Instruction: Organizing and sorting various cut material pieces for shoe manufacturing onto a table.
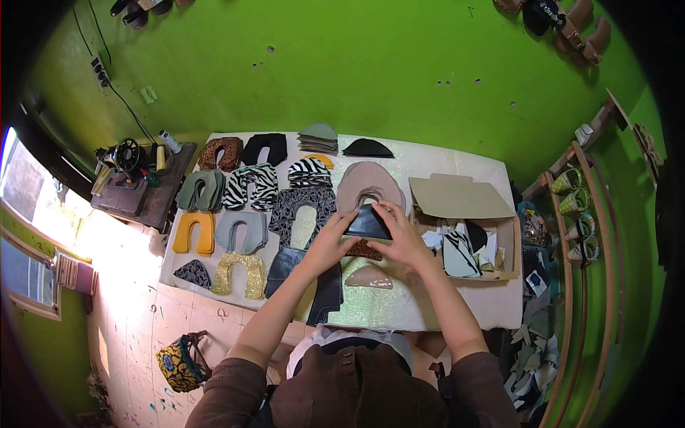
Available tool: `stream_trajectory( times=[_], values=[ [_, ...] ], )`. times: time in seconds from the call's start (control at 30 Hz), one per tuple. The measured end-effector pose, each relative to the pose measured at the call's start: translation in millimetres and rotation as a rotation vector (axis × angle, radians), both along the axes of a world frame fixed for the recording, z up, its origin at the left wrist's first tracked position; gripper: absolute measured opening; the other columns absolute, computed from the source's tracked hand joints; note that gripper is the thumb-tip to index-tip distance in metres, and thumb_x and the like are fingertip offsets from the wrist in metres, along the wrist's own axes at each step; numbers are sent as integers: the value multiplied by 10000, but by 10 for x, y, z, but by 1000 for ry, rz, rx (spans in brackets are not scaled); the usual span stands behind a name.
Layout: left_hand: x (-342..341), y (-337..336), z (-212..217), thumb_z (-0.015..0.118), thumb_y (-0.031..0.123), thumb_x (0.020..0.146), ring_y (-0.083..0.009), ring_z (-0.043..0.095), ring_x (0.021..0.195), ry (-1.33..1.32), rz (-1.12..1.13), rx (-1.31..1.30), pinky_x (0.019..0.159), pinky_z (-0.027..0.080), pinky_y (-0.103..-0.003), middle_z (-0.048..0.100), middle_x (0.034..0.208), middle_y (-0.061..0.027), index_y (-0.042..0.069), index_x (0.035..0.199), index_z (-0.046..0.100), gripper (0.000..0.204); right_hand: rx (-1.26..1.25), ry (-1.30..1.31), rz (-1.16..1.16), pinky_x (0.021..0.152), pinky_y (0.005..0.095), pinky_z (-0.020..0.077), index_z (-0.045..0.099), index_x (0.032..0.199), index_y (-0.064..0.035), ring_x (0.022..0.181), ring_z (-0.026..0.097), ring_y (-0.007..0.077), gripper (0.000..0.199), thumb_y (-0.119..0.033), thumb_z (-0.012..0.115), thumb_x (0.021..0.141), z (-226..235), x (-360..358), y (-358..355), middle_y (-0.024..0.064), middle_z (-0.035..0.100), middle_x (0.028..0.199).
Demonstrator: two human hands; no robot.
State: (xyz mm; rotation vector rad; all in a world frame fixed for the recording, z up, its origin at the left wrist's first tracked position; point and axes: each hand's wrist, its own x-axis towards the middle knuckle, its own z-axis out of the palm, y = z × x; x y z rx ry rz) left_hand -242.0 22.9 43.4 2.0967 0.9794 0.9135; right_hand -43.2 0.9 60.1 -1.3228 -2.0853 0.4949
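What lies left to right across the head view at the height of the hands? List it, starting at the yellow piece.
Yellow U-shaped piece → grey U-shaped piece → left hand → dark triangular piece held by both hands → right hand → cardboard box of scraps.

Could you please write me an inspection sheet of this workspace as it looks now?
Surface: white table against a green wall.
Job's things: dark triangular cut piece held by both hands; brown piece just below it.
Clutter: rows of horseshoe-shaped cut pieces; open cardboard box of scraps.
Grippers: left hand and right hand pinch the piece.
Cables: black cable down the wall.
Surroundings: sewing machine at left; shoe rack at right.
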Motion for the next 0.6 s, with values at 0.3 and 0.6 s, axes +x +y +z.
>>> stream_trajectory(
  times=[0.3, 0.6],
  values=[
    [189, 167, -124, 648, 62, 736, -318, 504, 1013, -38, 81, 42, 883, 400, -331, 493, 1092, -170, 2, 1221, 442, 530, -516, 846, -270, 752, 248, 472, 490, 1152, 4, 887, 557, 118, 324, -13, 551, 834, -327, 290, 71, 57, 576, 1017],
    [459, 520, -184, 662, 37, 736, -141, 532, 874, -210, 160, -305, 668, 462, -232, 474, 1108, -130, 23, 1268, 377, 604, -598, 1042, -309, 721, 211, 486, 497, 1104, 25, 798, 566, 96, 268, -10, 535, 841, -423, 581, 502, 59, 582, 949]
  ],
)
